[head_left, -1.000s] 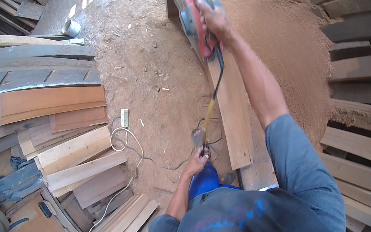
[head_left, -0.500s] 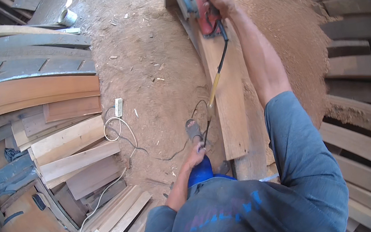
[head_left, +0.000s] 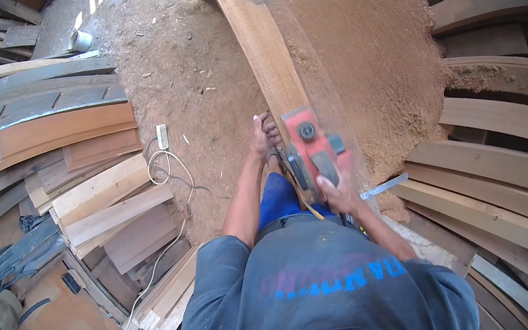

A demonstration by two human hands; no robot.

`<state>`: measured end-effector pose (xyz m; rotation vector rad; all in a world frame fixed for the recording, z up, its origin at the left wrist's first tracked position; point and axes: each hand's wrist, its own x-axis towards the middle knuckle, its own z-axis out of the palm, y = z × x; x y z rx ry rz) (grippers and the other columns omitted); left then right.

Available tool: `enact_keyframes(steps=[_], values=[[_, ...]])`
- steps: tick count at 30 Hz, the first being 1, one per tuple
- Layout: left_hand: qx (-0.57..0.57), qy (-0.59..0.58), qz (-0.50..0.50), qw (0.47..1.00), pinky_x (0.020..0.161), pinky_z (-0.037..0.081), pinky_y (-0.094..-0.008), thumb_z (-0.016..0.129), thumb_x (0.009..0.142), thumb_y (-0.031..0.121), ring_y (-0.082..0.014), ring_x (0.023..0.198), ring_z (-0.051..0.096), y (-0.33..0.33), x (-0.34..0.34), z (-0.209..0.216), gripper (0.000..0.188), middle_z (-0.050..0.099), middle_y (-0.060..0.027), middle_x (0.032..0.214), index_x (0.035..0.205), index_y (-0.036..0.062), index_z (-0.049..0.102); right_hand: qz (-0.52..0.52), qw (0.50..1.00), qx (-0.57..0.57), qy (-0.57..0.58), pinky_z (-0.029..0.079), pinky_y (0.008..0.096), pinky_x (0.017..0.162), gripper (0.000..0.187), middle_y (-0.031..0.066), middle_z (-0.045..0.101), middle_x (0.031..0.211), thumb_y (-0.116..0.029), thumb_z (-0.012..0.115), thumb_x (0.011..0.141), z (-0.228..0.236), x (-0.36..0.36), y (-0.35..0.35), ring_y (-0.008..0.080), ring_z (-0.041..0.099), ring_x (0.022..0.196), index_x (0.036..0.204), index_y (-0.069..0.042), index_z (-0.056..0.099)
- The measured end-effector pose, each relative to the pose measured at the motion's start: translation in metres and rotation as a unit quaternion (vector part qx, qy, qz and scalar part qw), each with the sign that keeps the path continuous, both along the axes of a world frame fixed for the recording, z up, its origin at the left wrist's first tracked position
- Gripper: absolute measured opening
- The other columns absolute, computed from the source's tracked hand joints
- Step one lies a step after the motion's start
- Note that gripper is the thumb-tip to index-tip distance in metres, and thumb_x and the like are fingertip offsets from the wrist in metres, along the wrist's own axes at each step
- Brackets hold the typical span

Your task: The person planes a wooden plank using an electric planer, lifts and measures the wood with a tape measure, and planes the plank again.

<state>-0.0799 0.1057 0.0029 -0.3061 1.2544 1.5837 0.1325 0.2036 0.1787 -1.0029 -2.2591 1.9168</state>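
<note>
A red and grey electric hand planer (head_left: 303,132) sits over the near end of a long wooden board (head_left: 267,48). My right hand (head_left: 344,190) is closed round the planer's rear handle, thumb on top, slightly blurred by motion. Left of the planer, my left hand (head_left: 264,135) is beside the board's left edge, its fingers apart and partly curled, with nothing visible in them. A yellow-wrapped stretch of the power cord (head_left: 314,212) runs close to my body below the planer.
Stacked boards (head_left: 108,215) line the left, and more planks (head_left: 496,164) lie to the right. Wood shavings (head_left: 385,65) cover the ground right of the board. A white extension socket (head_left: 162,136) with a looping cable lies on the floor. A metal strip (head_left: 383,187) sticks out near my right forearm.
My right hand has drawn the planer from the board's far part back to its near end. My left hand has moved forward beside the board and no longer visibly holds the cord.
</note>
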Motion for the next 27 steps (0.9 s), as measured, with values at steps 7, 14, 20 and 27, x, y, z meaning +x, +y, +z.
enact_keyframes(steps=[7,14,20,27], values=[[0.062,-0.024,0.114,0.991,0.105,0.049,-0.0410,0.019,0.101,0.074,-0.0297,0.127,0.058,0.007,0.026,-0.002,0.093,0.055,-0.0180,0.145,0.158,0.0012,0.023,-0.017,0.999,0.022,0.026,0.054,0.0434,0.086,0.068,0.0267,0.069,0.105,-0.029,0.063,0.096,0.001,-0.057,0.016,0.0384,0.070,0.095,0.149,0.004,0.037],[0.045,0.204,0.079,0.975,0.121,0.029,-0.0389,0.020,0.107,0.057,-0.0319,0.146,0.038,0.036,0.043,0.017,0.081,0.035,-0.0244,0.159,0.160,-0.0036,0.013,0.002,0.988,0.146,0.055,0.053,0.0421,0.064,0.041,0.0197,0.068,0.080,-0.041,0.056,0.100,-0.020,-0.265,0.127,0.0285,0.070,0.073,0.116,-0.005,0.068],[-0.167,0.447,-0.050,0.877,0.126,0.016,-0.0390,0.022,0.110,0.041,-0.0405,0.154,0.021,0.044,0.043,0.018,0.071,0.023,-0.0320,0.163,0.157,-0.0112,0.017,-0.009,0.981,0.173,0.088,0.053,0.0362,0.066,0.053,0.0069,0.066,0.073,-0.053,0.054,0.099,-0.010,-0.428,0.215,0.0179,0.067,0.071,0.090,-0.005,0.074],[-0.131,0.396,-0.032,0.908,0.122,0.025,-0.0416,0.024,0.110,0.037,-0.0416,0.149,0.033,0.040,0.045,0.025,0.068,0.031,-0.0339,0.158,0.157,-0.0105,0.017,-0.103,0.989,-0.035,0.099,0.045,0.0348,0.046,0.030,0.0056,0.064,0.070,-0.040,0.062,0.101,0.036,-0.485,0.223,0.0180,0.058,0.052,0.102,-0.011,0.068]])
